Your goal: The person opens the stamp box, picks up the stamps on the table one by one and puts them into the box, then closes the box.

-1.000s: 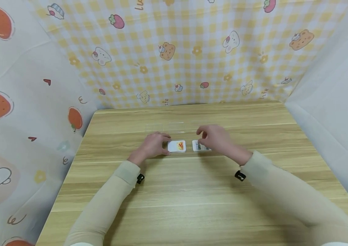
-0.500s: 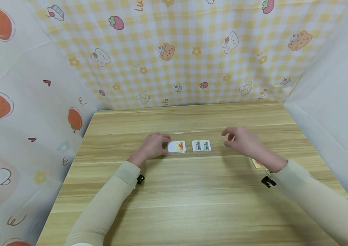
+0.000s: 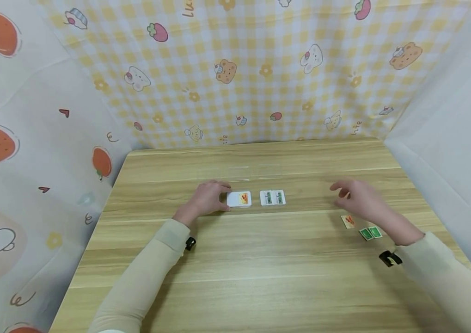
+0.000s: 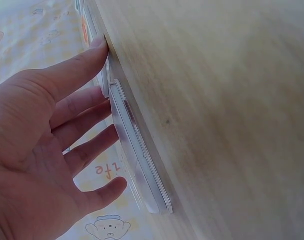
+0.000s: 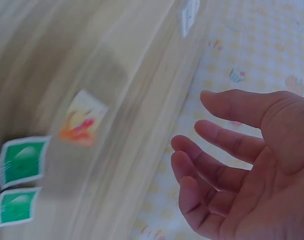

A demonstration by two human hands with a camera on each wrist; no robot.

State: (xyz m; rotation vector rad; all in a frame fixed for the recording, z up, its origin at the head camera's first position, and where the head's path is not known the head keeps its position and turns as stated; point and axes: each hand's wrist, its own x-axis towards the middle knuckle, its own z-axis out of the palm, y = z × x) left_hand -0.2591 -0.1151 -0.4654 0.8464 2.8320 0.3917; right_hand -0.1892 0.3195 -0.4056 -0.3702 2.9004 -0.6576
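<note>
My left hand (image 3: 207, 199) holds the left end of a flat white card-like piece (image 3: 233, 199), thumb at its near edge and fingers at the far one. An orange picture covers that piece's right part. In the left wrist view another flat pale slab in clear plastic (image 4: 139, 150) lies beside my fingers. To the right sits a similar white piece bearing two green-and-grey pictures (image 3: 272, 197). My right hand (image 3: 360, 199), fingers loosely bent and holding nothing, hovers above and behind a small orange picture piece (image 3: 348, 221) and two green picture pieces (image 3: 370, 233).
Flat clear plastic pieces (image 3: 235, 174) lie in a row behind the white ones. The wooden table (image 3: 243, 286) meets a checked cloth (image 3: 260, 92) at the back, with pale cloths at both sides.
My right hand has drawn back from the right-hand white piece and travelled right, uncovering its two pictures and the loose orange and green pieces. The left hand keeps its place.
</note>
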